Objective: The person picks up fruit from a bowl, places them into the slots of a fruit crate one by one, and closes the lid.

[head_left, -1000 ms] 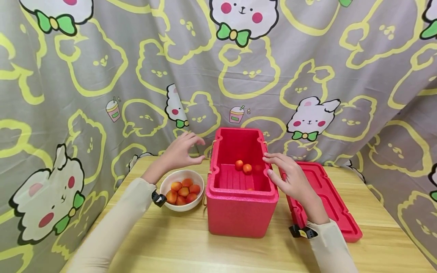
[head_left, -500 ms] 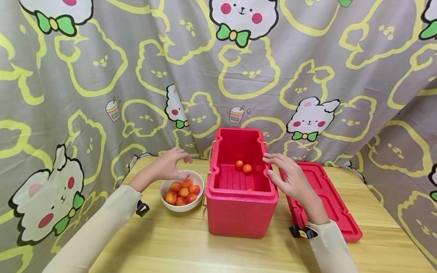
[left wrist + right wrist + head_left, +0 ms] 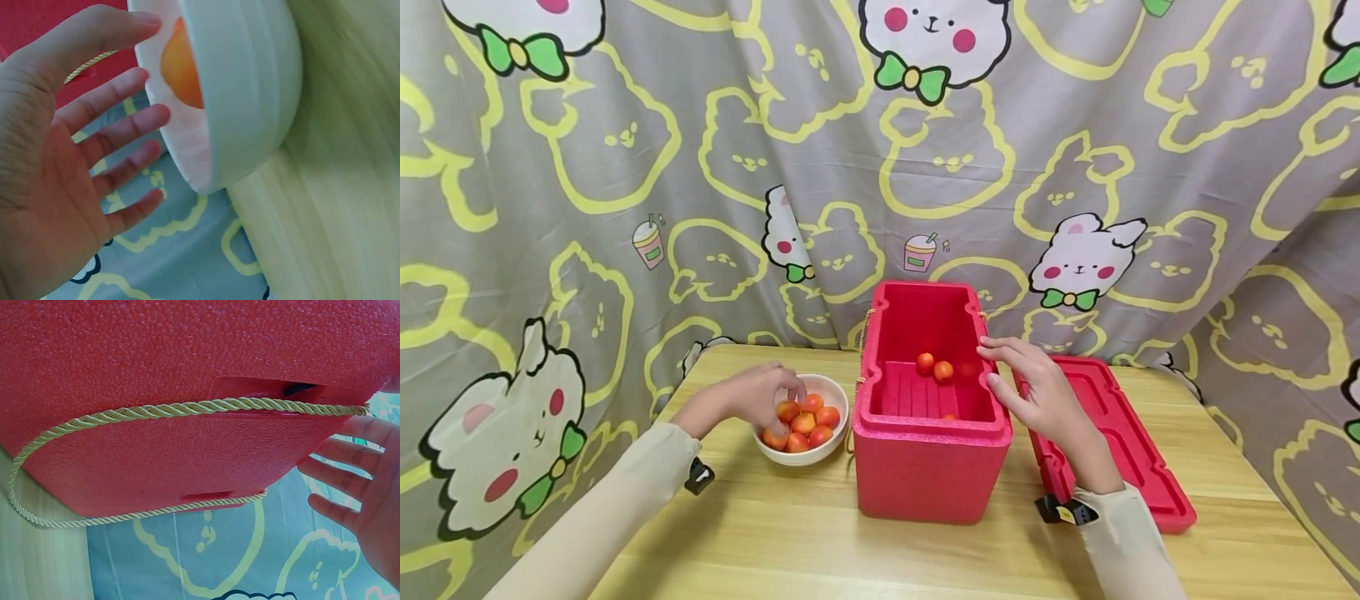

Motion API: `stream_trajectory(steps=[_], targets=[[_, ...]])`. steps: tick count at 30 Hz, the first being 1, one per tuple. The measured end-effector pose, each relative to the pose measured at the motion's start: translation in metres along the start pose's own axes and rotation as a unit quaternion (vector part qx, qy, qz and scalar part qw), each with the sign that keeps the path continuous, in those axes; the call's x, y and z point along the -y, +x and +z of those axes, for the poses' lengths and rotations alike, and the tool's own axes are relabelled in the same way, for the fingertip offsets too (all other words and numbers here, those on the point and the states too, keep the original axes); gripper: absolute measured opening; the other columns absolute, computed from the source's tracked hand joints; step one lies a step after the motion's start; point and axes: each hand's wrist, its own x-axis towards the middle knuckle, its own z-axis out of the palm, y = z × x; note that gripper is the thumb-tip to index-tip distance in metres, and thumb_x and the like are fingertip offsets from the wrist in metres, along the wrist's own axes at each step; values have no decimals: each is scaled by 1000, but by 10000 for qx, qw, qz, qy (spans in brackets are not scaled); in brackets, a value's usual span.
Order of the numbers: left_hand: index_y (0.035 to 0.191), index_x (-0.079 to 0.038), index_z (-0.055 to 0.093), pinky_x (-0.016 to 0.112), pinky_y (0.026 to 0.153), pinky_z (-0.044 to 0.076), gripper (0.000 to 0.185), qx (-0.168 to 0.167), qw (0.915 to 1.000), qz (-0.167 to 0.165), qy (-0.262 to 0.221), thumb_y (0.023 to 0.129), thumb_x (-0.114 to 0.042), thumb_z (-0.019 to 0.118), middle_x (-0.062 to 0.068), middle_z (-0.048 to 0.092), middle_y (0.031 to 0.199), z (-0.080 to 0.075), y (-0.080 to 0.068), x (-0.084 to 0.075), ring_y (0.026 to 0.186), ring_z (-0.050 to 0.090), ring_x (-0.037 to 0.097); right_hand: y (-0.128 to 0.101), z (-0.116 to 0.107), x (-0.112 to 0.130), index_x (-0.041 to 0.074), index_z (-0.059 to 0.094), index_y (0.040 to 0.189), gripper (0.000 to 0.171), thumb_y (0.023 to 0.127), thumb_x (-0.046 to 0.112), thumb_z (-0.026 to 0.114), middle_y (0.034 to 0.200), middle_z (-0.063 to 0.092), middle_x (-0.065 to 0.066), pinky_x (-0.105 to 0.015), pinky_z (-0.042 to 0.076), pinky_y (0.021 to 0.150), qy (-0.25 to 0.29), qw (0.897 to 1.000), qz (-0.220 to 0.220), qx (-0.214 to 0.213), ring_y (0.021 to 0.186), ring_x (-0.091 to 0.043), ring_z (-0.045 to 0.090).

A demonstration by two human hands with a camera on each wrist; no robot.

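Observation:
My left hand [image 3: 758,395] reaches over the left side of a white bowl [image 3: 837,395] of orange-red apricots [image 3: 803,423]. In the left wrist view its fingers are spread and slightly bent at the bowl's rim, with an apricot [image 3: 181,67] visible inside. The fingertips are close to the fruit; whether they touch it I cannot tell. My right hand [image 3: 1033,390] rests its fingertips and thumb on the right rim of a red foam box [image 3: 928,479]. Two apricots [image 3: 942,372] lie on the box floor, and part of another shows behind the near wall.
A red lid [image 3: 1123,442] lies on the wooden table [image 3: 760,533] right of the box. Gold rope handles [image 3: 169,410] hang along the box's sides. Behind the table hangs a grey patterned curtain [image 3: 835,125].
My left hand has moved left and down from beside the box's left rim to the apricots in the bowl. My right hand stays on the box rim.

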Motion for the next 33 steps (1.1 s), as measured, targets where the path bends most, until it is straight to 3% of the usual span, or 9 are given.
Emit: stream_trajectory(steps=[2, 6, 10, 15, 22, 33], targets=[[104, -13, 72, 34, 75, 49, 48, 212, 9996, -125, -169, 60, -16, 90, 4, 69, 100, 3, -1, 2, 95, 58, 25, 0, 0, 0, 10, 69, 125, 43, 83, 16, 75, 137, 64, -7, -58, 56, 90, 5, 10000, 4, 13, 122, -26, 61], [101, -13, 72, 31, 73, 51, 43, 372, 9991, -56, -191, 62, -16, 90, 0, 71, 96, 6, -2, 5, 93, 62, 24, 0, 0, 0, 12, 69, 126, 43, 83, 16, 75, 137, 64, -6, -58, 55, 91, 18, 10000, 5, 26, 122, -26, 61], [88, -16, 70, 28, 66, 47, 32, 216, 9996, 60, 163, 63, -20, 90, -5, 69, 81, 10, -3, 8, 80, 59, 18, 0, 0, -1, 12, 68, 126, 43, 83, 16, 75, 137, 64, -6, -58, 56, 91, 19, 10000, 18, 21, 123, -26, 60], [80, -22, 67, 29, 63, 42, 29, 80, 9987, -221, 459, 64, -26, 90, -8, 61, 74, 13, -6, 9, 76, 50, 13, 0, 1, -1, 9, 68, 125, 43, 84, 16, 75, 137, 64, -7, -58, 56, 91, 21, 10000, 43, 23, 123, -26, 60], [87, -22, 73, 31, 67, 44, 30, -28, 9981, -446, 434, 63, -25, 90, -12, 63, 78, 14, -8, 13, 81, 52, 15, 0, 0, 0, 8, 69, 125, 43, 83, 16, 75, 137, 64, -7, -58, 56, 91, 18, 10000, 30, 20, 123, -27, 60], [86, -18, 69, 25, 60, 46, 28, -258, 9995, -156, -53, 63, -17, 84, -11, 62, 74, 13, -6, 21, 69, 53, 10, 0, 1, -1, 9, 69, 125, 43, 83, 16, 75, 137, 64, -7, -58, 56, 91, 42, 10000, 4, 20, 122, -26, 60]])
